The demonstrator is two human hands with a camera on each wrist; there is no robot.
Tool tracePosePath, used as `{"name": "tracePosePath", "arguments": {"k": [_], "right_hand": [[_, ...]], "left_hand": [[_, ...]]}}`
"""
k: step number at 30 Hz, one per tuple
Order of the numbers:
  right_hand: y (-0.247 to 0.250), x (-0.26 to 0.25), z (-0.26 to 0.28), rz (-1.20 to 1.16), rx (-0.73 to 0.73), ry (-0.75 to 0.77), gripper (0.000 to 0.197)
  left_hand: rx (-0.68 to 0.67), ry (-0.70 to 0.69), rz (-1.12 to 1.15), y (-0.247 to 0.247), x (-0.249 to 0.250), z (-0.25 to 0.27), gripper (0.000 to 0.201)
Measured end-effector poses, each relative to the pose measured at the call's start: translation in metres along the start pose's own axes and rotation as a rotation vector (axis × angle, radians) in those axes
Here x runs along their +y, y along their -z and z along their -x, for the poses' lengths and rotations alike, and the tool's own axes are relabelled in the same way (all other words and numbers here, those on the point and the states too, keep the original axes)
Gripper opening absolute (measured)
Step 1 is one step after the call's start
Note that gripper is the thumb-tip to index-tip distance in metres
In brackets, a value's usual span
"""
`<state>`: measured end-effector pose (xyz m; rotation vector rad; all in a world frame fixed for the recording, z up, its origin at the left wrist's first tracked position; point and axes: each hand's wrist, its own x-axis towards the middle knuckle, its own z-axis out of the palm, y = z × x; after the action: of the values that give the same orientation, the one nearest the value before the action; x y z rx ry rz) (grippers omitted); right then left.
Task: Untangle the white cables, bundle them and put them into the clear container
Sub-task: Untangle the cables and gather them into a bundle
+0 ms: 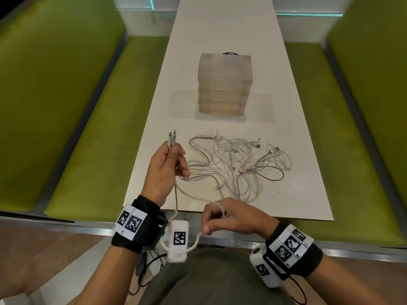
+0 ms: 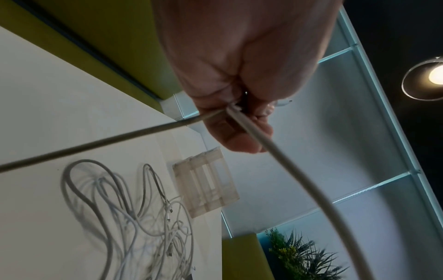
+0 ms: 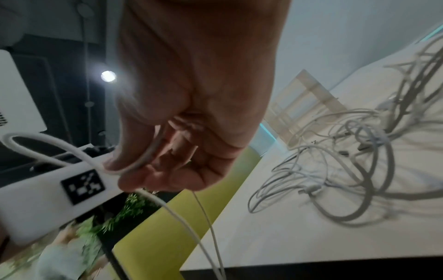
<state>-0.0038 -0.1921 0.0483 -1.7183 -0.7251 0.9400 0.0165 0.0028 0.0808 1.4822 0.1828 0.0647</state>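
A tangle of white cables lies on the white table in front of the clear container. My left hand is raised over the table's left edge and pinches both plug ends of one white cable together, plugs pointing up. That cable sags toward me to my right hand, which grips its loop near the table's front edge. The loop hangs below, around my left wrist camera.
Green upholstered benches run along both sides of the narrow table. A dark round object peeks out behind the container. A plant stands beyond the far bench.
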Motion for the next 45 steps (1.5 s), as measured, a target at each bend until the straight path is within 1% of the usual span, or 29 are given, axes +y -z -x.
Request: {"name": "tracePosePath", "arguments": {"k": [2, 3, 4, 6, 7, 8, 9, 11, 12, 15, 16, 18, 20, 21, 22, 23, 24, 26, 27, 31, 32, 34, 36, 38, 39, 41, 43, 45], "right_hand": [[0.005, 0.002, 0.004, -0.16, 0.011, 0.007, 0.005], [0.007, 0.002, 0.006, -0.251, 0.031, 0.012, 0.007], [0.009, 0.003, 0.008, -0.334, 0.07, 0.01, 0.008], [0.013, 0.004, 0.009, -0.414, 0.215, -0.048, 0.005], [0.015, 0.008, 0.008, -0.37, 0.297, -0.084, 0.005], [0.018, 0.012, 0.006, -0.257, 0.364, -0.111, 0.007], [0.022, 0.017, 0.005, -0.084, 0.399, -0.127, 0.008], [0.029, 0.029, 0.003, 0.237, 0.376, -0.125, 0.009], [0.032, 0.033, 0.003, 0.319, 0.368, -0.125, 0.009], [0.039, 0.045, 0.002, 0.375, 0.386, -0.205, 0.009], [0.04, 0.047, 0.002, 0.406, 0.358, -0.245, 0.007], [0.039, 0.05, 0.002, 0.451, 0.227, -0.306, 0.007], [0.035, 0.049, 0.002, 0.383, 0.04, -0.335, 0.015], [0.033, 0.049, 0.002, 0.344, -0.029, -0.337, 0.024], [0.033, 0.049, 0.001, 0.326, -0.046, -0.323, 0.031], [0.034, 0.049, -0.002, 0.335, -0.003, -0.302, 0.036], [0.036, 0.05, -0.007, 0.363, 0.081, -0.284, 0.038], [0.042, 0.055, -0.02, 0.474, 0.248, -0.279, 0.037], [0.044, 0.058, -0.028, 0.54, 0.297, -0.297, 0.036], [0.049, 0.074, -0.048, 0.749, 0.363, -0.399, 0.033], [0.05, 0.076, -0.051, 0.777, 0.377, -0.401, 0.027], [0.051, 0.078, -0.052, 0.812, 0.401, -0.389, 0.015], [0.054, 0.077, -0.052, 0.827, 0.392, -0.376, 0.012], [0.057, 0.073, -0.05, 0.8, 0.367, -0.371, 0.012], [0.059, 0.07, -0.049, 0.748, 0.378, -0.359, 0.011], [0.063, 0.061, -0.048, 0.528, 0.47, -0.296, 0.012], [0.065, 0.047, -0.048, 0.228, 0.578, -0.216, 0.017], [0.065, 0.032, -0.047, -0.003, 0.636, -0.126, 0.016]], "left_hand": [[0.019, 0.004, -0.024, 0.004, -0.001, 0.0, 0.026], [0.025, 0.007, -0.04, 0.006, -0.002, 0.001, 0.026], [0.027, 0.009, -0.053, 0.007, -0.004, 0.001, 0.026], [0.029, 0.015, -0.053, 0.007, -0.005, 0.002, 0.027], [0.032, 0.019, -0.044, 0.006, -0.005, 0.002, 0.027], [0.036, 0.02, -0.035, 0.005, -0.005, 0.002, 0.027], [0.037, 0.02, -0.028, 0.005, -0.004, 0.002, 0.027], [0.037, 0.016, -0.013, 0.004, -0.003, 0.003, 0.027], [0.04, 0.014, -0.002, 0.004, -0.003, 0.003, 0.027], [0.054, -0.003, 0.039, 0.006, 0.0, 0.001, 0.028], [0.055, -0.008, 0.049, 0.007, 0.0, 0.001, 0.029], [0.052, -0.008, 0.054, 0.008, 0.001, 0.0, 0.029], [0.045, -0.001, 0.046, 0.006, 0.0, 0.001, 0.029], [0.042, 0.004, 0.042, 0.004, 0.0, 0.002, 0.029], [0.041, 0.01, 0.039, 0.003, -0.001, 0.002, 0.028], [0.041, 0.017, 0.041, 0.003, -0.001, 0.003, 0.028], [0.042, 0.024, 0.046, 0.002, -0.002, 0.003, 0.028], [0.04, 0.039, 0.049, 0.002, -0.003, 0.003, 0.026], [0.037, 0.048, 0.04, 0.002, -0.003, 0.003, 0.025], [0.015, 0.072, -0.003, -0.001, -0.005, 0.003, 0.013], [0.012, 0.076, 0.005, -0.001, -0.007, 0.003, 0.013], [-0.004, 0.078, 0.041, 0.0, -0.009, 0.004, 0.02], [-0.027, 0.084, 0.083, 0.0, -0.013, 0.004, 0.027], [-0.034, 0.097, 0.093, 0.0, -0.017, 0.004, 0.029], [-0.03, 0.106, 0.089, 0.0, -0.019, 0.003, 0.029], [-0.017, 0.122, 0.085, -0.001, -0.026, 0.002, 0.029], [-0.012, 0.14, 0.091, -0.007, -0.034, 0.0, 0.028], [-0.015, 0.165, 0.082, -0.015, -0.042, -0.004, 0.026]]}}
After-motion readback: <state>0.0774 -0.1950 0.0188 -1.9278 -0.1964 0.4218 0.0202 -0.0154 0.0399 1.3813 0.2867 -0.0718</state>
